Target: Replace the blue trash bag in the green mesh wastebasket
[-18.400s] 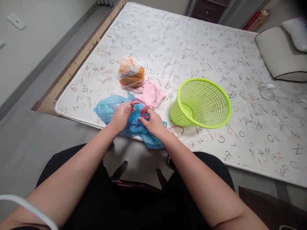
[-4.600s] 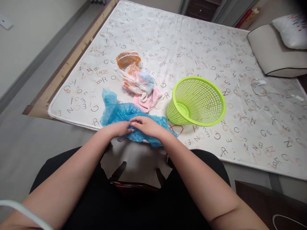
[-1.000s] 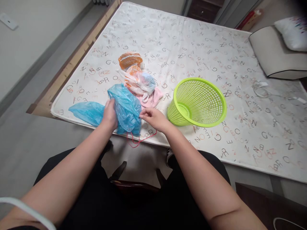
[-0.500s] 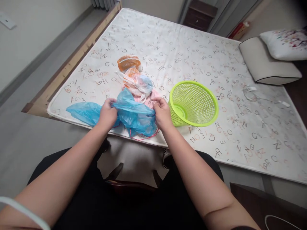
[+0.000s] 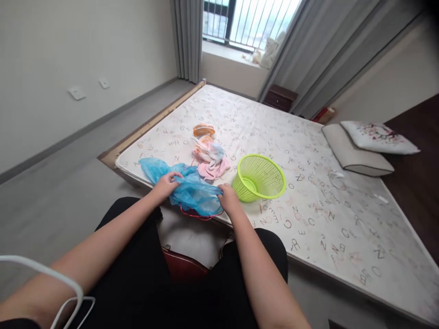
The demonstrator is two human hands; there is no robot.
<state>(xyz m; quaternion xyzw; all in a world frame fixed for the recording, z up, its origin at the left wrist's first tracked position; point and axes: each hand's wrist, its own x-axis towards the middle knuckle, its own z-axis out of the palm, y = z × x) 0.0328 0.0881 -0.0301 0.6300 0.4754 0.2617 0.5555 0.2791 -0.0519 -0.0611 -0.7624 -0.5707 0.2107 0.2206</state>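
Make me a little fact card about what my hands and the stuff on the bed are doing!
Left hand: my left hand grips crinkly blue plastic
Right hand: my right hand pinches its other side
String: thin red string, hanging below the plastic
Basket: lime-green mesh plastic basket, tilted, nothing visible inside
Cloth: soft-looking pink cloth, behind the plastic
Bed: white letter-print mattress

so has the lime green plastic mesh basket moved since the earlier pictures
No, the basket stands in the same spot against the letters printed on the white mattress; it only looks shifted because the camera has moved.
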